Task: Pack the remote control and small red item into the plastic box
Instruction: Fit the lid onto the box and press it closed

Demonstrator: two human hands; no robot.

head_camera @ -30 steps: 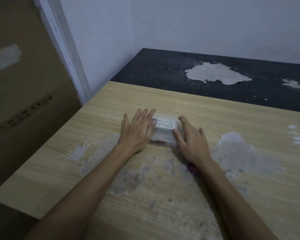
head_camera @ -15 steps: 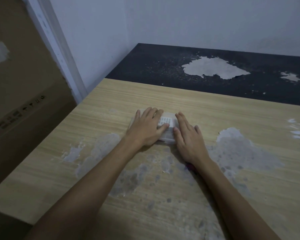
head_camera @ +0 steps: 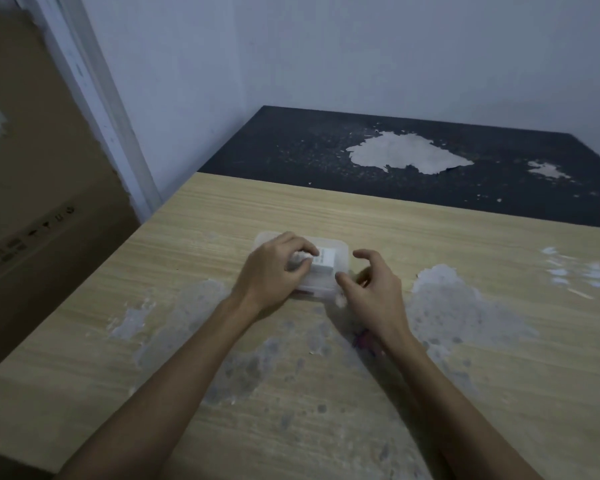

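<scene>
A clear plastic box [head_camera: 341,250] lies on the wooden table. A white remote control [head_camera: 323,264] sits in or just over it, its right end showing. My left hand [head_camera: 272,273] covers the remote's left part, with fingers and thumb curled around it. My right hand [head_camera: 373,289] hovers at the box's near right corner, fingers apart and bent, holding nothing; its thumb tip is close to the box wall. A small red item [head_camera: 365,339] lies on the table, partly hidden under my right wrist.
The wooden table [head_camera: 499,271] has worn grey patches. Behind it a dark surface [head_camera: 291,150] with peeled paint reaches the white wall. A large cardboard box [head_camera: 32,202] stands to the left, past the table's left edge.
My left hand has gone from lying flat on the box to curling around the remote. My right hand has lifted off the box and drawn back to the right, fingers bent.
</scene>
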